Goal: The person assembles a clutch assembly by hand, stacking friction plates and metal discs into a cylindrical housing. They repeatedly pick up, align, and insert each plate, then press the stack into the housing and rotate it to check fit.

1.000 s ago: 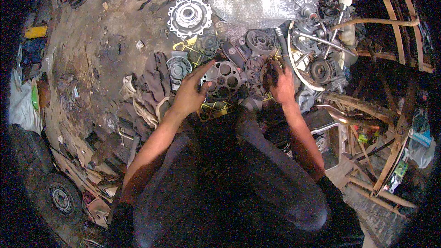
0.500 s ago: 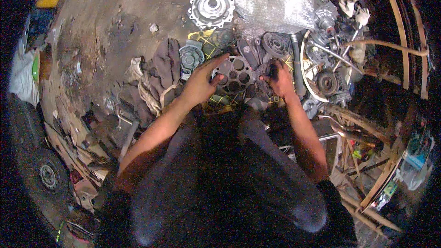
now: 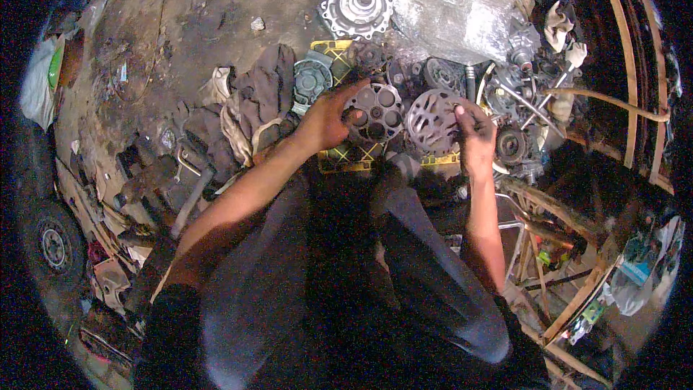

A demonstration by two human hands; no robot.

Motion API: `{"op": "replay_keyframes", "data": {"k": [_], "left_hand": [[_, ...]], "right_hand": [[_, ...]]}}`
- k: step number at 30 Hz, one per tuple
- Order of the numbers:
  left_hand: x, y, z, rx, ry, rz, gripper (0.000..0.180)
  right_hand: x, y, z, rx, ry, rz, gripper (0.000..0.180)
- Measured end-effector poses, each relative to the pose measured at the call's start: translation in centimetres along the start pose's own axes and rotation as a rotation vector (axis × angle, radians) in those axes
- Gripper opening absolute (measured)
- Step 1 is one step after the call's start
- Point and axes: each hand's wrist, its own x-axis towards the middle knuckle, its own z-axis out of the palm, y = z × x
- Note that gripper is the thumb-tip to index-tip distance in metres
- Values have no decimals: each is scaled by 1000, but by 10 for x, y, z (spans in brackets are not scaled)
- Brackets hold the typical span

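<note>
My left hand (image 3: 328,121) grips the left edge of a round metal cylinder block (image 3: 376,113) with several round bores, its thumb on the face and its fingers around the far side. Just right of it, a slotted metal disc (image 3: 432,122) with a toothed rim is tilted toward me, its face showing. My right hand (image 3: 477,137) pinches that disc by its right edge, thumb on the face. The two parts are close together over a yellow crate (image 3: 336,167). A grey-green round housing (image 3: 312,81) lies beyond my left hand.
A bright ring-shaped housing (image 3: 357,7) lies on the ground ahead, beside a silvery sheet (image 3: 451,3). Dark rags (image 3: 266,90) are at the left. At the right are metal rods (image 3: 525,106), a pulley (image 3: 512,144) and a wooden frame (image 3: 626,50). A wheel (image 3: 53,243) stands far left.
My right hand has moved right and turned, and the slotted disc now shows broadly in it. My left hand keeps hold of the cylinder block. The whole view has shifted slightly.
</note>
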Motion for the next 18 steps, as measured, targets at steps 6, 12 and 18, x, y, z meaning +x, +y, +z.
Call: {"op": "replay_keyframes", "data": {"k": [6,12,18], "left_hand": [[1,-17,11,12,77,127,59],[-3,-23,17,11,132,188,58],[-9,-25,15,-61,78,214,56]], "right_hand": [[-7,-1,22,210,-132,-6,40],[-9,15,32,156,-173,-30,35],[-13,21,48,95,-121,-70,29]]}}
